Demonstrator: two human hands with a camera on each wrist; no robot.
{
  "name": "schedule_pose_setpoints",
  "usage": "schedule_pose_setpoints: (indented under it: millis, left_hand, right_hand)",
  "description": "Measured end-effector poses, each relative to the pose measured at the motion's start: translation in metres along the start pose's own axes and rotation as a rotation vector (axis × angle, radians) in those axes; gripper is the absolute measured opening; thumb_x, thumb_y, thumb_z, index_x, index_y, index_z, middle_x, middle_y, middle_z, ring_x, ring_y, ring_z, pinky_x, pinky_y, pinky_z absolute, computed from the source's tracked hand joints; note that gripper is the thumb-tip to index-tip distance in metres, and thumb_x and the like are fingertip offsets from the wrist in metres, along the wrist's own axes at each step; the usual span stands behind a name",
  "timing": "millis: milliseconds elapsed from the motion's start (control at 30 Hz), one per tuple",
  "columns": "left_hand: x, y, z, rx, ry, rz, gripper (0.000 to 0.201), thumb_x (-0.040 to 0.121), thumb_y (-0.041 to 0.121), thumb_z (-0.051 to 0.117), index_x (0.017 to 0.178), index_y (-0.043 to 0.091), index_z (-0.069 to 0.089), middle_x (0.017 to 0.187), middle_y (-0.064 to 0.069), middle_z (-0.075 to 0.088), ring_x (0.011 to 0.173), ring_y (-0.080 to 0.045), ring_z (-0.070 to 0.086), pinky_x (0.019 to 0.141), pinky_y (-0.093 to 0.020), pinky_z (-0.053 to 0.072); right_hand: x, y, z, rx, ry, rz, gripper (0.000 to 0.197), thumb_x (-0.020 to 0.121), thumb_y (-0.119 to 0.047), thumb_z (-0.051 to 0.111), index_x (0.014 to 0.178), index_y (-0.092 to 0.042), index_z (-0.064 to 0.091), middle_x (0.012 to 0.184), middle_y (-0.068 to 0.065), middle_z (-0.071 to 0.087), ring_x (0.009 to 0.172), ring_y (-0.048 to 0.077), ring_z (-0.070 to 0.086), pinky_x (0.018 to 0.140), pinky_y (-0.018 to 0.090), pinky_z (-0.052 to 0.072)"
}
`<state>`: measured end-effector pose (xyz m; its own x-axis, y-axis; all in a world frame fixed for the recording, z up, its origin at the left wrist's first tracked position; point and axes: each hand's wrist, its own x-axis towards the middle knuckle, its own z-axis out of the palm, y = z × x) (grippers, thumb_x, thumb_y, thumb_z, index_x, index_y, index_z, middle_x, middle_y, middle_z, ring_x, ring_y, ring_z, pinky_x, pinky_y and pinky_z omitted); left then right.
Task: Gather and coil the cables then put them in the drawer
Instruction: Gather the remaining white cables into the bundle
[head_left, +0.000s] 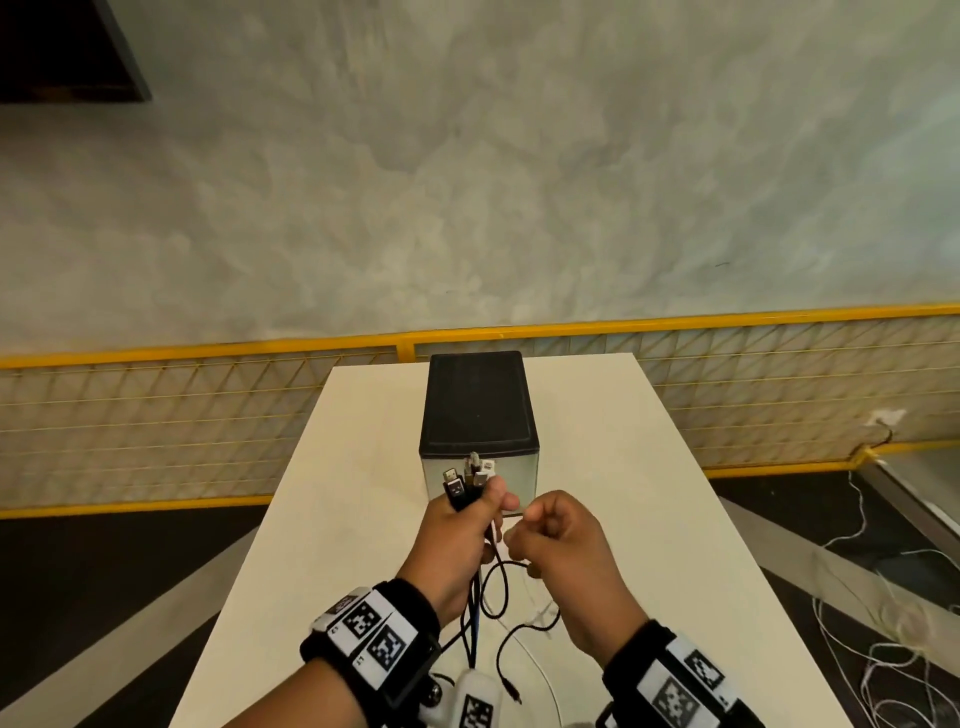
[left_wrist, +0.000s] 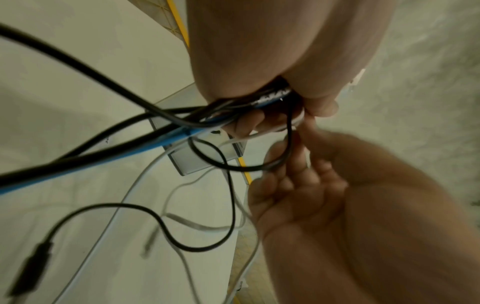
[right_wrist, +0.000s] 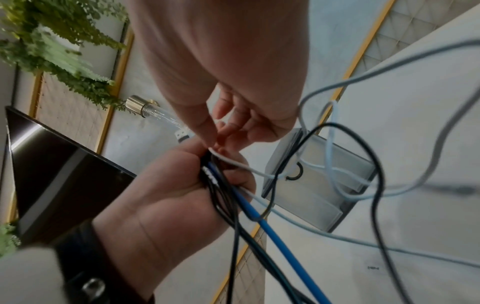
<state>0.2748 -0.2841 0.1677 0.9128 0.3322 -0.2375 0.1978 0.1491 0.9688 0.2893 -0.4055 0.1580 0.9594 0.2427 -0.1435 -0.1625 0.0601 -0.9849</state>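
My left hand (head_left: 485, 512) grips a bundle of cables (head_left: 467, 480) upright, their plug ends sticking out above the fist. The bundle holds black cables and a blue cable (right_wrist: 272, 226); their tails hang onto the white table (head_left: 675, 519). My right hand (head_left: 524, 522) is just right of the left, fingers curled, pinching a thin white cable (right_wrist: 233, 162) where it leaves the bundle. A black loop (left_wrist: 233, 166) hangs by the right fingers (left_wrist: 298, 160). Behind the hands stands the small drawer unit (head_left: 480, 400), black on top, its grey front (right_wrist: 319, 185) with a ring pull, shut.
Loose tails trail across the table by my wrists, one black plug end (head_left: 513, 693) near the front edge. A yellow-framed mesh fence (head_left: 208, 415) runs behind the table. White cords (head_left: 893, 639) lie on the floor to the right.
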Motion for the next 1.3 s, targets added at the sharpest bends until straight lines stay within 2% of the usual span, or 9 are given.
schedule_pose_setpoints:
  millis: [100, 333, 600, 700, 833, 1000, 1100, 1200, 1300]
  left_hand:
    - [-0.002, 0.000, -0.005, -0.071, -0.010, 0.001, 0.031, 0.098, 0.029, 0.054, 0.082, 0.009, 0.073, 0.058, 0.004, 0.057, 0.054, -0.009, 0.051, 0.056, -0.023, 0.041]
    - [-0.008, -0.001, -0.017, -0.144, -0.129, -0.003, 0.030, 0.097, 0.026, 0.051, 0.090, 0.005, 0.071, 0.062, -0.003, 0.059, 0.056, -0.014, 0.054, 0.049, -0.026, 0.042]
    - [-0.025, -0.012, -0.026, 0.039, -0.223, 0.000, 0.034, 0.100, 0.020, 0.049, 0.077, 0.004, 0.069, 0.054, -0.006, 0.056, 0.049, -0.017, 0.052, 0.053, -0.025, 0.048]
    - [-0.027, -0.017, -0.036, 0.174, -0.272, -0.042, 0.036, 0.100, 0.024, 0.049, 0.075, 0.006, 0.067, 0.049, -0.004, 0.055, 0.045, -0.016, 0.049, 0.051, -0.019, 0.043]
    - [-0.030, -0.025, -0.067, 0.322, -0.337, -0.177, 0.037, 0.099, 0.030, 0.052, 0.072, 0.008, 0.064, 0.044, -0.001, 0.051, 0.040, -0.015, 0.045, 0.049, -0.023, 0.040]
    - [-0.025, -0.022, -0.078, 0.133, -0.052, -0.120, 0.036, 0.099, 0.027, 0.052, 0.074, 0.003, 0.061, 0.044, -0.004, 0.049, 0.044, -0.020, 0.043, 0.061, -0.030, 0.049]
    - [-0.018, -0.015, -0.060, 0.044, 0.014, -0.015, 0.024, 0.096, 0.020, 0.058, 0.080, 0.004, 0.063, 0.054, -0.005, 0.054, 0.040, -0.017, 0.042, 0.063, -0.036, 0.056]
    - [-0.017, -0.022, -0.037, 0.280, -0.123, 0.056, 0.006, 0.084, 0.019, 0.069, 0.079, 0.022, 0.068, 0.060, 0.003, 0.064, 0.049, -0.015, 0.057, 0.057, -0.029, 0.049]
    - [-0.017, -0.034, -0.021, 0.435, -0.205, 0.129, 0.023, 0.069, 0.024, 0.073, 0.078, 0.045, 0.071, 0.080, 0.008, 0.076, 0.081, -0.008, 0.072, 0.077, -0.028, 0.055]
  right_hand:
    - [-0.006, 0.004, -0.001, 0.024, -0.123, 0.293, 0.008, 0.085, -0.012, 0.063, 0.078, -0.013, 0.059, 0.062, 0.004, 0.061, 0.053, 0.015, 0.055, 0.049, 0.023, 0.034]
    - [-0.007, 0.010, 0.009, 0.263, -0.264, 0.742, 0.042, 0.085, -0.049, 0.047, 0.078, -0.014, 0.069, 0.064, -0.001, 0.053, 0.054, 0.013, 0.041, 0.050, 0.024, 0.028]
    - [0.011, 0.006, 0.010, 0.291, -0.241, 0.783, 0.035, 0.088, -0.028, 0.044, 0.056, -0.018, 0.050, 0.054, 0.001, 0.049, 0.055, 0.016, 0.043, 0.054, 0.026, 0.027]
    - [0.036, 0.010, -0.009, 0.510, -0.020, 0.788, 0.030, 0.093, -0.028, 0.043, 0.067, -0.016, 0.053, 0.059, 0.004, 0.060, 0.067, 0.023, 0.060, 0.067, 0.032, 0.039]
    - [0.054, 0.013, -0.038, 0.635, 0.214, 0.746, 0.034, 0.101, -0.030, 0.034, 0.075, -0.016, 0.051, 0.053, 0.002, 0.066, 0.052, 0.023, 0.071, 0.071, 0.040, 0.043]
    - [0.036, 0.031, -0.030, 0.564, 0.219, 0.746, 0.039, 0.103, -0.030, 0.035, 0.073, -0.014, 0.052, 0.050, 0.005, 0.063, 0.047, 0.022, 0.069, 0.069, 0.039, 0.045]
    - [0.027, 0.038, -0.017, 0.522, 0.158, 0.702, 0.034, 0.103, -0.029, 0.036, 0.081, -0.012, 0.054, 0.064, 0.012, 0.068, 0.071, 0.028, 0.071, 0.070, 0.039, 0.048]
    - [0.024, 0.036, -0.002, 0.497, 0.084, 0.656, 0.030, 0.103, -0.030, 0.034, 0.095, -0.011, 0.056, 0.087, 0.017, 0.073, 0.075, 0.028, 0.072, 0.068, 0.038, 0.052]
    - [0.018, 0.027, 0.011, 0.504, 0.015, 0.628, 0.037, 0.103, -0.028, 0.035, 0.106, -0.004, 0.062, 0.095, 0.021, 0.072, 0.083, 0.032, 0.069, 0.074, 0.041, 0.053]
